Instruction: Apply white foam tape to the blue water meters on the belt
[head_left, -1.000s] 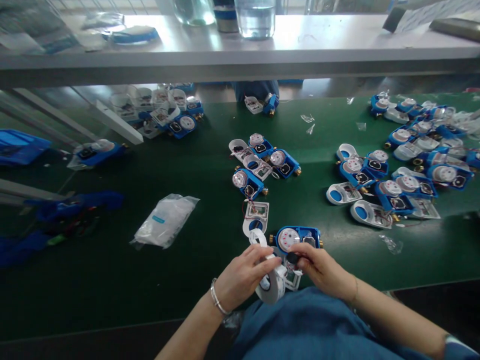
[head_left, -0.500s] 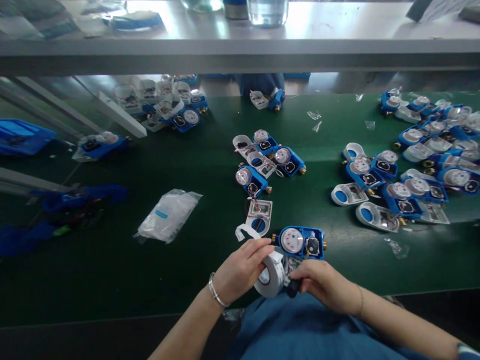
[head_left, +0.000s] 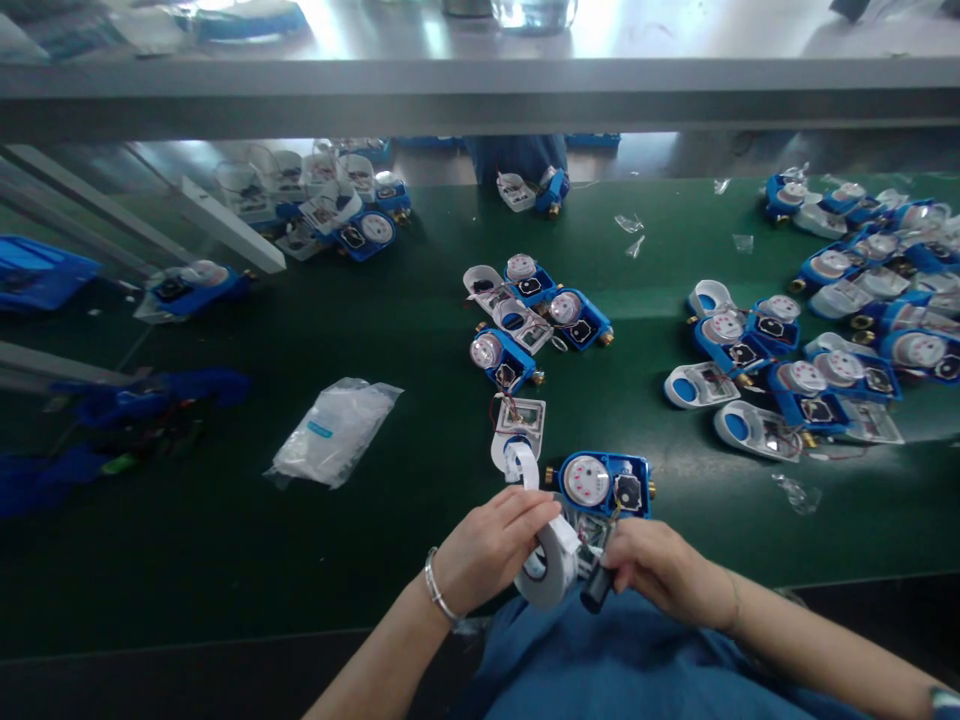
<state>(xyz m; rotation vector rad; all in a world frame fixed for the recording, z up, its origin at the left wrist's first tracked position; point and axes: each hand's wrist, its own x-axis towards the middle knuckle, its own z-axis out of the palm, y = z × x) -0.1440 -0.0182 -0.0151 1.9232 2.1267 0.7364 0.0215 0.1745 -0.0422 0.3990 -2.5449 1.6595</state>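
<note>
My left hand (head_left: 487, 548) is closed around a roll of white tape (head_left: 553, 585), its loose strip (head_left: 527, 465) curling up past my fingers over a grey cover. In my right hand (head_left: 656, 560) a black cylinder (head_left: 596, 590), perhaps a battery, is pinched near its upper end, beside the roll. Just above both hands lies a blue water meter (head_left: 587, 480) with a round dial and brass ends. Its open grey cover (head_left: 589, 528) with wires is partly hidden below it by the roll and my fingers.
Several more blue meters (head_left: 574, 318) with grey covers lie ahead, and a large group (head_left: 806, 378) sits on the right. A plastic bag of white pieces (head_left: 337, 432) rests to the left. Overhead, a shelf edge (head_left: 480, 95) crosses the view. Another person's blue clothing (head_left: 517, 158) shows beyond.
My right hand has moved slightly right, and the black cylinder now shows more plainly. The tape roll shifted slightly right and down; its loose strip swung right.
</note>
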